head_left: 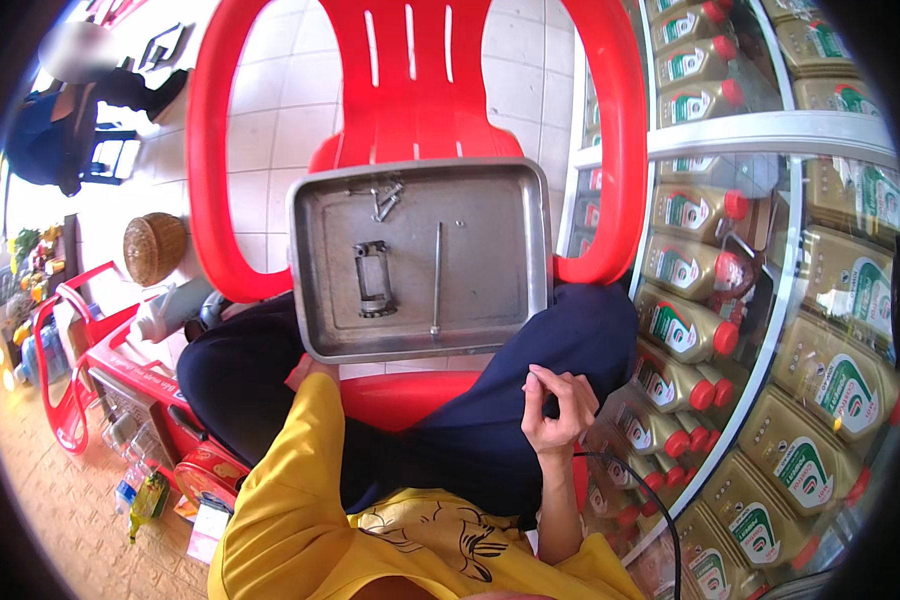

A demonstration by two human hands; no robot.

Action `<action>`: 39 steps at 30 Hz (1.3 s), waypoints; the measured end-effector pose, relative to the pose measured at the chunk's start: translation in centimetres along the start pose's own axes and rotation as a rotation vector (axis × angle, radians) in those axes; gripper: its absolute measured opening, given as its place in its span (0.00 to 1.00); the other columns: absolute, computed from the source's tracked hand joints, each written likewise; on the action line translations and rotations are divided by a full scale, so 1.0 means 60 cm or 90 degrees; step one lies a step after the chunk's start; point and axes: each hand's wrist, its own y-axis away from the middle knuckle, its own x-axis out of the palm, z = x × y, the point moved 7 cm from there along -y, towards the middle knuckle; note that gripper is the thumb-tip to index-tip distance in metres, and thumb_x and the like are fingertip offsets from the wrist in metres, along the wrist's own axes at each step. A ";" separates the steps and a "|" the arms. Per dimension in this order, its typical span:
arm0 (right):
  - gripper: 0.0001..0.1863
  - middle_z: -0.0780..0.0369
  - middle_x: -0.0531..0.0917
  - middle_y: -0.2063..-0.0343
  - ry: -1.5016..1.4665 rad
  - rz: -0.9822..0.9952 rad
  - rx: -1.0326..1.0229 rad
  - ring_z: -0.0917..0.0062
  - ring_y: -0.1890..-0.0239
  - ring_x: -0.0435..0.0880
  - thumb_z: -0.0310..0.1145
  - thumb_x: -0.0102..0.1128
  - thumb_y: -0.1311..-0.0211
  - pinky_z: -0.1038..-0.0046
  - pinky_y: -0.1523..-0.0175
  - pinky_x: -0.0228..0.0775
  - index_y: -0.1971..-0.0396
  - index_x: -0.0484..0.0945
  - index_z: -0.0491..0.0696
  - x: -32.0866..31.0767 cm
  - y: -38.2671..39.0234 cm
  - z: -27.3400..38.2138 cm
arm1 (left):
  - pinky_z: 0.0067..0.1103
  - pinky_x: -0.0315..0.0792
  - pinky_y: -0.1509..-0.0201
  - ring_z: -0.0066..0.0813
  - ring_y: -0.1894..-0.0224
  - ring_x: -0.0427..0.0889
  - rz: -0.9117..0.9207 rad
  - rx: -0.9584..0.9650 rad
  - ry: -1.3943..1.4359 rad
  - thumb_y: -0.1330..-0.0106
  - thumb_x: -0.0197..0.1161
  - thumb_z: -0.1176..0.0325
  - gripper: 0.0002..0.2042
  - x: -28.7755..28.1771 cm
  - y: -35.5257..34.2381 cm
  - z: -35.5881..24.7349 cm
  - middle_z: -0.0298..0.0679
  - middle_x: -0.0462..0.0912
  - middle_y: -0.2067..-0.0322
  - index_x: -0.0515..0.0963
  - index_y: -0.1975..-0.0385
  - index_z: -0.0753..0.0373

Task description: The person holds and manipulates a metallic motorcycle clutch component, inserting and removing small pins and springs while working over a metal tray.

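A steel tray (320, 270) sits before me at the red chair (400, 110). In it lie a metal frame-like part (373, 280), a long thin rod (437, 275), several bolts (383, 200) at the back and a small nut (460, 224). My left hand (307, 371) is low at the tray's near left corner, its fingers mostly hidden by my yellow sleeve. My right hand (555, 410) is raised over my right thigh, right of and below the tray, fingers curled and thumb near the index fingertip; whatever it may hold is too small to make out.
Glass shelving (720, 140) with several oil bottles (690, 320) lines the right. On the left are a seated person (60, 140), a woven basket (154, 249), red plastic furniture (110, 355) and small items (150, 495) on the floor. A black cable (650, 480) hangs by my right wrist.
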 end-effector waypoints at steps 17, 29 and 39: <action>0.07 0.66 0.83 0.80 -0.006 -0.016 -0.005 0.80 0.85 0.74 0.23 0.69 0.43 0.76 0.76 0.60 0.64 0.83 0.45 0.003 -0.005 -0.004 | 0.41 0.67 0.34 0.44 0.38 0.77 -0.003 -0.007 0.003 0.41 0.59 0.62 0.21 -0.022 -0.009 0.038 0.46 0.81 0.44 0.82 0.47 0.56; 0.08 0.67 0.80 0.83 -0.018 -0.022 0.001 0.79 0.86 0.72 0.22 0.68 0.42 0.75 0.76 0.58 0.62 0.84 0.44 0.000 -0.001 -0.007 | 0.41 0.68 0.35 0.45 0.38 0.77 -0.003 -0.021 0.014 0.42 0.59 0.62 0.22 -0.030 0.012 0.045 0.46 0.81 0.44 0.82 0.47 0.57; 0.06 0.65 0.83 0.81 -0.027 -0.046 0.019 0.78 0.85 0.73 0.22 0.68 0.42 0.75 0.75 0.60 0.64 0.85 0.44 -0.006 -0.001 -0.007 | 0.41 0.69 0.35 0.46 0.38 0.78 -0.006 -0.016 0.024 0.42 0.60 0.62 0.22 -0.057 0.013 0.032 0.47 0.81 0.44 0.82 0.46 0.58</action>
